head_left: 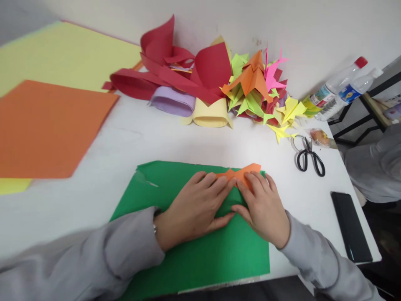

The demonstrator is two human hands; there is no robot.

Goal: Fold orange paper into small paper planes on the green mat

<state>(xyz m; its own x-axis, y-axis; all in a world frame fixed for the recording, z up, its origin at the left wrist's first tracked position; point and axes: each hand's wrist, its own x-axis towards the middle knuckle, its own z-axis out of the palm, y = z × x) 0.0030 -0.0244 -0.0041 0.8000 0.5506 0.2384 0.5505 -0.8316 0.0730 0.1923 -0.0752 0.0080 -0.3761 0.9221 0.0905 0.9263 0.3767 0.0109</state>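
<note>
My left hand (196, 207) and my right hand (263, 207) lie side by side on a green paper sheet (200, 251) at the near edge of the white table (134, 138). Both press their fingers flat onto a small folded orange paper piece (242, 172). Only the piece's far edge and tips show beyond the fingertips. The thumbs meet below it. Grey sleeves cover both arms.
A large orange sheet (46, 129) on yellow sheets (69, 54) lies at left. A heap of red, lilac and cream paper curls (184, 83) and folded paper figures (260, 92) sits at the back. Black scissors (310, 156), a dark phone (351, 225) and plastic bottles (344, 85) are at right.
</note>
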